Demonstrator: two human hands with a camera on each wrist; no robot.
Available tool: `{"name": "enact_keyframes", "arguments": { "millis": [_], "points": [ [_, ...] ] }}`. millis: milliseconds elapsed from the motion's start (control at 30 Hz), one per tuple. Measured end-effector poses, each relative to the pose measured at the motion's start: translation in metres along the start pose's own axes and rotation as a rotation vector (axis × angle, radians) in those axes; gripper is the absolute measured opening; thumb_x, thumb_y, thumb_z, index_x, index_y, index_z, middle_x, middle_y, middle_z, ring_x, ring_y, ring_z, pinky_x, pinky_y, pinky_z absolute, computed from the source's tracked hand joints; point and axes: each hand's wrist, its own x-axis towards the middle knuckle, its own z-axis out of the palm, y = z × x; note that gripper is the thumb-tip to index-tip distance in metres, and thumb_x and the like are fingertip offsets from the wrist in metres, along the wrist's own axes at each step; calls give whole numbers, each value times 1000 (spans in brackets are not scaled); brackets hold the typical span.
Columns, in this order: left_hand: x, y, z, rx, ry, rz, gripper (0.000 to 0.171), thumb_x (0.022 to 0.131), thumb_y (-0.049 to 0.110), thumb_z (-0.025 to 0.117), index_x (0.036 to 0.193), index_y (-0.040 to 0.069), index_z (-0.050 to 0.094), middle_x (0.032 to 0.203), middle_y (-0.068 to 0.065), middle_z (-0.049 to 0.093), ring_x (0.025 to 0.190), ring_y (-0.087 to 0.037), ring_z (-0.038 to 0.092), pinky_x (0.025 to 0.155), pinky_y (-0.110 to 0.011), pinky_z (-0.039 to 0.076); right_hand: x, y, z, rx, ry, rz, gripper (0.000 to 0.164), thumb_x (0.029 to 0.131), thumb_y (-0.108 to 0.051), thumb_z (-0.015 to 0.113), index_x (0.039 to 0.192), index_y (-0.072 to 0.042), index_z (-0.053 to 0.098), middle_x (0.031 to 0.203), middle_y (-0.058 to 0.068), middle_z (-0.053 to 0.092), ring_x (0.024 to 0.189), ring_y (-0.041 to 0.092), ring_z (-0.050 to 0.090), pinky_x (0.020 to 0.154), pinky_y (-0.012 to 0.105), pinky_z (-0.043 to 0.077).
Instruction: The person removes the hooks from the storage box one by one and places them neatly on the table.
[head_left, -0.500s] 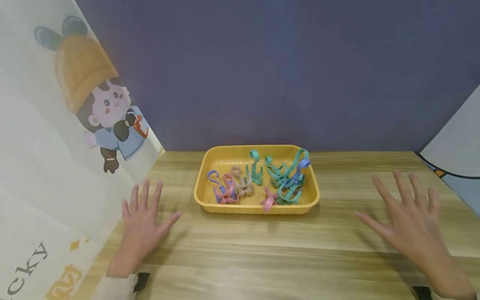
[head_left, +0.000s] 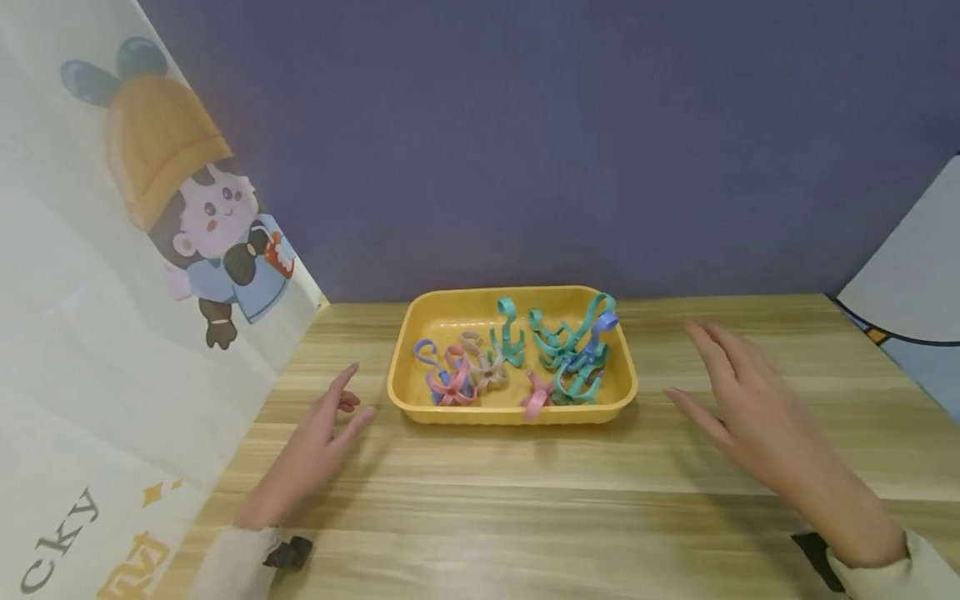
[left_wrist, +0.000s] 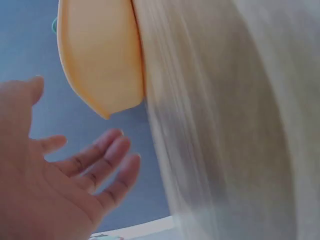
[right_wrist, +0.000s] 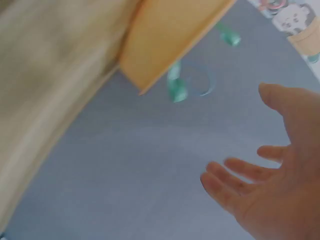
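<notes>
A yellow plastic tray [head_left: 513,417] stands at the back of the table, with several small plastic claw-shaped hooks in it. Pink [head_left: 453,387], beige and blue hooks lie in its left part; a green hook [head_left: 507,333] stands near the middle. More green hooks and a blue hook [head_left: 597,337] are bunched at the right, with a pink hook [head_left: 537,396] at the front. My left hand [head_left: 315,442] hovers left of the tray, fingers relaxed, holding nothing. My right hand [head_left: 757,417], also bare of any object, is to the right, thumb apart from the fingers.
The wood-grain table [head_left: 480,517] meets a dark blue panel [head_left: 525,150] behind the tray. A white sheet with a cartoon figure [head_left: 225,221] borders the left side. Another pale printed sheet [head_left: 911,258] stands at the right edge.
Both hands have moved inward toward the tray and turned from palm-down with spread fingers to more sideways, fingers closer together. The tray and hooks stay as they were.
</notes>
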Motion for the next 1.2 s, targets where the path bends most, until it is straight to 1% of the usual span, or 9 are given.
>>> {"name": "enact_keyframes", "arguments": {
  "millis": [167, 333, 433, 600, 733, 833, 933, 1033, 1200],
  "points": [
    [9, -7, -2, -181, -62, -7, 53, 106, 31, 50, 155, 28, 31, 100, -11, 69, 85, -25, 69, 75, -36, 57, 23, -30, -1, 41, -76, -40, 91, 90, -24, 75, 160, -16, 17, 144, 24, 47, 124, 44, 51, 95, 62, 46],
    [25, -16, -5, -443, -109, 22, 43, 108, 22, 44, 149, 11, 42, 85, -28, 66, 69, -36, 67, 63, -39, 59, 49, -58, 6, 116, -62, -138, 89, 92, -23, 73, 160, -16, 17, 149, 22, 42, 127, 41, 50, 97, 59, 48],
    [38, -18, -6, -549, -164, -6, 44, 109, 23, 41, 148, 4, 41, 85, -36, 64, 63, -37, 67, 58, -43, 59, 60, -72, 11, 135, -101, -166, 81, 94, -26, 70, 159, -15, 23, 148, 20, 44, 127, 39, 52, 95, 57, 50],
    [59, -14, -3, -566, -278, -73, 45, 108, 33, 42, 139, 0, 48, 82, -33, 66, 62, -32, 68, 57, -48, 59, 68, -94, 23, 113, -199, -182, 52, 98, -34, 65, 142, -8, 54, 127, 14, 65, 110, 32, 65, 88, 49, 56],
    [68, -12, 3, -572, -318, -80, 38, 107, 26, 48, 129, -6, 52, 70, -25, 65, 57, -30, 67, 54, -49, 58, 67, -109, 43, 104, -233, -222, 43, 97, -37, 65, 126, -6, 67, 103, 10, 74, 84, 22, 70, 70, 37, 59],
    [70, -11, 8, -586, -301, -63, 34, 104, 16, 54, 127, -9, 52, 65, -23, 63, 53, -25, 65, 52, -46, 57, 62, -115, 59, 61, -187, -270, 41, 89, -40, 74, 114, -7, 70, 86, 4, 71, 67, 15, 63, 55, 27, 52],
    [71, -11, 11, -601, -276, -71, 34, 102, 13, 58, 128, -9, 53, 64, -22, 63, 52, -20, 63, 50, -42, 56, 59, -115, 71, 9, -93, -299, 32, 86, -32, 79, 104, -7, 70, 79, 3, 70, 59, 14, 58, 47, 23, 46],
    [71, -11, 13, -629, -267, -91, 37, 101, 13, 59, 131, -8, 52, 64, -20, 64, 51, -19, 62, 50, -40, 56, 59, -111, 77, -7, -24, -303, 28, 86, -23, 78, 106, -4, 70, 76, 3, 69, 59, 15, 58, 46, 24, 46],
    [72, -11, 17, -677, -258, -101, 40, 101, 13, 60, 133, -8, 51, 62, -14, 64, 51, -18, 62, 51, -40, 57, 64, -98, 77, 81, -2, -254, 36, 87, -20, 77, 114, -4, 61, 71, 0, 60, 59, 12, 53, 49, 23, 44]
  ]
}}
